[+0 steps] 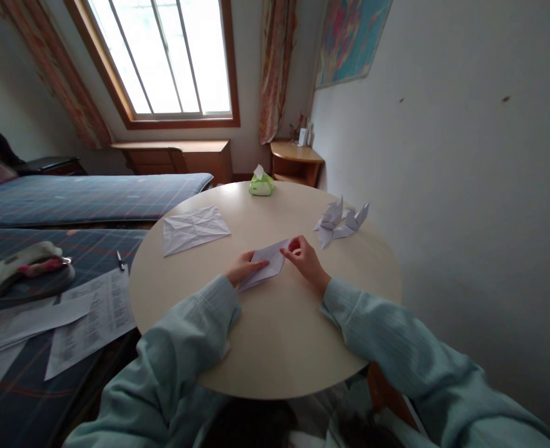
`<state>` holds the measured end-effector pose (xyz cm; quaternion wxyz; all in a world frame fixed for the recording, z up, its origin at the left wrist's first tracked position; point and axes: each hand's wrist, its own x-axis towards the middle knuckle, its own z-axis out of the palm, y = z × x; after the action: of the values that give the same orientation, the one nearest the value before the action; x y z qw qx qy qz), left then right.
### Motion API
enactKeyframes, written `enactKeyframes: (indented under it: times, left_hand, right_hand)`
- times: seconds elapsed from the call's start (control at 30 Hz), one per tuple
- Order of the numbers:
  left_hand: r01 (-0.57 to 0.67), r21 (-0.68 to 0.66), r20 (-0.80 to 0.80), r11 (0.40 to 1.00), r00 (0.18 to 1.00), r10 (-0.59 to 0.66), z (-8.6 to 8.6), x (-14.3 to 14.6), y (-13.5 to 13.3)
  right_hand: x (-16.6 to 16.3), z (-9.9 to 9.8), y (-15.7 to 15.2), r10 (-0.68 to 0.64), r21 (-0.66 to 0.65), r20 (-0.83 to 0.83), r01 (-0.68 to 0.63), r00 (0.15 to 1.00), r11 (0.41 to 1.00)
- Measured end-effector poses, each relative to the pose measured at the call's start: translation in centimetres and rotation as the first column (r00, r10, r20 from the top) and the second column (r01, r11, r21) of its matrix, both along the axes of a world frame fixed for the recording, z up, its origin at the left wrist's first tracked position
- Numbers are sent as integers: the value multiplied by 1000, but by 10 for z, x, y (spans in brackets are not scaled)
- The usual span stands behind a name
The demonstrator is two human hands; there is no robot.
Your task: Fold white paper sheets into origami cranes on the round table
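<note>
While a plaid far bed (130, 193) and a plaid near bed (97, 252) are running out of view at the left, a window (205, 62) is glaring so white on the far side that anything outside is hard to make out. A round, cream surface (275, 348) is filling the middle, its near rim passing partly behind the arms. On the right wall (443, 186), a poster (349, 43) is losing its top to the frame. Pale blue-green sleeves (177, 348) are reaching in from the near left and near right, both being cut off at the bottom. On the near bed, a pale, bulky item (18, 267) is crossing the left edge, its kind hard to tell, and printed sheets (95, 317) are lying partly covered, their text too small to read. On the surface, a creased white sheet (195, 229) is lying far left; paper figures (333, 214) are standing far right, overlapping. The left hand (243, 267) is gripping a folded paper (275, 254) at mid-surface, its underside fingers hiding; the right hand (307, 258) is pinching the paper's right end. A green tissue pack (261, 185) is sitting by the far rim. A dark pen (120, 260) is lying by the printed sheets.
</note>
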<state>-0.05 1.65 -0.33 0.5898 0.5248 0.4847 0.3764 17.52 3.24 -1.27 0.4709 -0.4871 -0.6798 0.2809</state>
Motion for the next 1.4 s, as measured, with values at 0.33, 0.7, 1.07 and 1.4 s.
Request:
enactKeyframes:
  times: [0.33,0.7,1.07,1.4]
  left_hand:
    - [51,524,-397,850,898,190,-6,-10,5]
    - [441,626,-584,643,812,11,-15,-10,8]
    - [324,516,-563,793,826,28,-13,-12,9]
    - [350,515,-581,782,814,18,-17,-14,13]
  right_hand:
    - [14,-7,16,-60,-129,16,61,998,990]
    - [14,-1,-1,343,125,398,-420,851,899]
    - [11,-5,3,355,60,362,-402,862,914]
    - [9,-3,4,363,40,358,-403,860,914]
